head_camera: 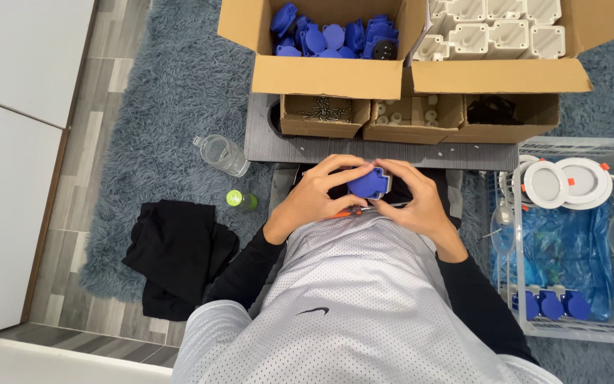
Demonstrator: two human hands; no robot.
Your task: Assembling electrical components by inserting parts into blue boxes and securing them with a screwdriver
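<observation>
cloth: black cloth is crumpled on the grey rug, far left, well apart from my hands.
bottle: clear bottle lies on its side on the rug, with a little green cap just below it.
left hand: my left hand has its fingers curled over the blue part, thumb and fingertips closed on its left edge.
blue part: it sits between both hands, held up just above my lap, in front of the grey board.
right hand: my right hand is wrapped round the right side of the part, fingers bent tight on it. There's something orange just under the hands, can't tell what.
boxes: beyond the board, a carton of blue pieces, next to it a carton of white housings, and three small boxes underneath.
basket: white wire basket on the far right holds round white lamps, a blue bag and more blue parts.
</observation>
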